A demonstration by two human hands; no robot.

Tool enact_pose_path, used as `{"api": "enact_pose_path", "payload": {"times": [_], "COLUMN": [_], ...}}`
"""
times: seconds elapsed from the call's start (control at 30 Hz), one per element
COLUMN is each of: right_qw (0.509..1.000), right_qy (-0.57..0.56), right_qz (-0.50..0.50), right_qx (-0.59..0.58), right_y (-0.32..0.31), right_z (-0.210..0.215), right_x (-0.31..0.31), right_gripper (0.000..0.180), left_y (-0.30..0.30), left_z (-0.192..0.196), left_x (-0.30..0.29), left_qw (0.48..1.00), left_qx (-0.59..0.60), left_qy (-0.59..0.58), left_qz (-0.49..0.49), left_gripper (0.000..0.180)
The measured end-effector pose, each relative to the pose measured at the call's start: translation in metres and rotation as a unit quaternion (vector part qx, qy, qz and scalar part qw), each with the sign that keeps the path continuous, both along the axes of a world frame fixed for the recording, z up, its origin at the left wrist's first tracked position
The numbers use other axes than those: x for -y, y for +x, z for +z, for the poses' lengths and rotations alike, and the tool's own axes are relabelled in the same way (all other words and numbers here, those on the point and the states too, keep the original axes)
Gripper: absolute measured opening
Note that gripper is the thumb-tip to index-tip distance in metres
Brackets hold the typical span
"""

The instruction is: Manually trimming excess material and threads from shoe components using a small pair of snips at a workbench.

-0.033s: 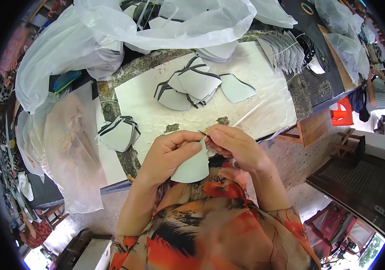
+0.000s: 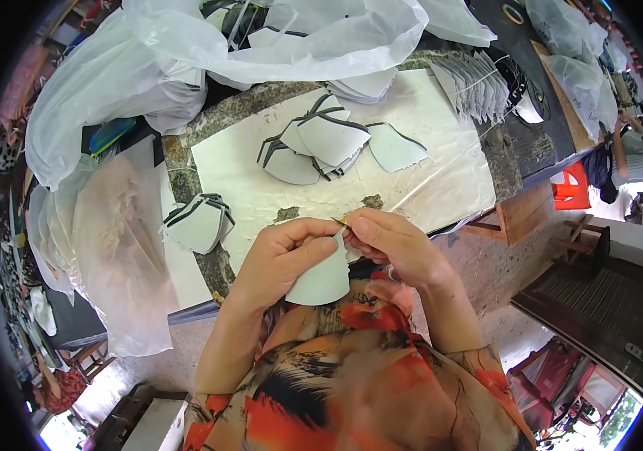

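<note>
both hands (image 2: 344, 248) pinching pale piece (image 2: 321, 279)

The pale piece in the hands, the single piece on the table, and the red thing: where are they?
pale piece (image 2: 321, 282), head view, lower middle.
single piece (image 2: 393, 146), head view, flat centre.
red thing (image 2: 571, 189), head view, front face.
</note>
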State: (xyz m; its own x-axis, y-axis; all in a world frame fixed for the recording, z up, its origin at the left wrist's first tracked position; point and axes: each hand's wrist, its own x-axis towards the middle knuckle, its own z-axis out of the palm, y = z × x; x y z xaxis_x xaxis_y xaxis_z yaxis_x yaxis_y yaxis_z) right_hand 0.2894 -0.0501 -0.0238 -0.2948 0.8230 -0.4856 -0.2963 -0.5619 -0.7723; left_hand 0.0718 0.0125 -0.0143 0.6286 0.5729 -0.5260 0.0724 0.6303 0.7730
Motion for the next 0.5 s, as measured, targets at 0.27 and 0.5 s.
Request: {"api": "enact_pose_path", "payload": {"times": [0.27,0.5], "right_qw": [0.999,0.993], "right_qy": [-0.033,-0.014], "right_qz": [-0.031,-0.105], "right_qx": [0.003,-0.058], "right_y": [-0.001,0.01], "right_z": [-0.004,-0.005], "right_x": [0.008,0.012], "right_gripper": [0.037,0.037], "left_y": [0.006,0.008], "left_z": [0.0,0.0], "left_x": [0.0,-0.001], "left_qw": [1.0,1.0], "left_qx": [-0.001,-0.024], "left_qy": [-0.001,0.016], "left_qz": [-0.012,-0.011], "left_gripper": [0.025,0.029]}}
